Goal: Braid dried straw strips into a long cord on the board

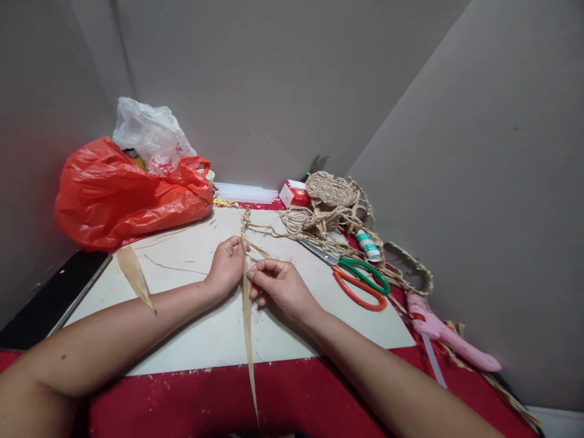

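Note:
My left hand [228,263] is closed in a pinch around the lower end of a braided straw cord [246,222]. Just below it, my right hand [280,286] pinches a long pale corn husk strip [247,328], which tapers down past the front edge of the white board [191,359]. Loose strands stick out to the right of the cord, and a thin twisted length runs toward a pile of braided cord [326,207]. Another dry husk piece [132,271] lies behind my left forearm. The exact join between strip and cord is hidden by my fingers.
Orange-and-green-handled scissors [360,280] lie at the right of the board, near a pink glue gun [449,337]. A small white-and-green bottle [368,244] and a red-white box [294,194] border the cord pile. An orange plastic bag [132,194] and a black phone [55,298] sit left.

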Tool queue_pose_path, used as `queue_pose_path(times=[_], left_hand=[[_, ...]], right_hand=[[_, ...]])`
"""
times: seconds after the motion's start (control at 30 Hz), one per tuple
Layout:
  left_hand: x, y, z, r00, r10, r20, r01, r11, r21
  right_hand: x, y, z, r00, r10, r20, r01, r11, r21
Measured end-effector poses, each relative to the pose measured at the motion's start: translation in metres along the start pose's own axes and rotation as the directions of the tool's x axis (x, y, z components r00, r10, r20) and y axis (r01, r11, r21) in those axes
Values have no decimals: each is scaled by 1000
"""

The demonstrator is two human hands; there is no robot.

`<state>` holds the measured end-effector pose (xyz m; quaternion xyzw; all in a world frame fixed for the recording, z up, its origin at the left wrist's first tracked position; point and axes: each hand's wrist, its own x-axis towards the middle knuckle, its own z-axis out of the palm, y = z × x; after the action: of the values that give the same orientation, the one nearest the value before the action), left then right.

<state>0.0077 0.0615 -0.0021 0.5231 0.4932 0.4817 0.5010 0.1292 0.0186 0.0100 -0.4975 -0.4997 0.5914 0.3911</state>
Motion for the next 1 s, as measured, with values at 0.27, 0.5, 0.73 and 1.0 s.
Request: queue_pose_path(times=[0.27,0.5,0.73,1.0], left_hand=[[2,-2,1,999,42,4,-42,998,48],[2,-1,4,995,101,11,-101,993,63],[2,-3,4,998,32,58,-30,999,-37],[0,2,4,993,-84,83,95,986,-134]], right_hand=[[-3,-7,7,999,-4,-43,1,998,-65],[-3,-1,8,943,-328,-53,289,889,-354],[0,2,5,895,-441,-63,348,780,-520],[15,-13,-17,924,-221,-312,235,972,9]])
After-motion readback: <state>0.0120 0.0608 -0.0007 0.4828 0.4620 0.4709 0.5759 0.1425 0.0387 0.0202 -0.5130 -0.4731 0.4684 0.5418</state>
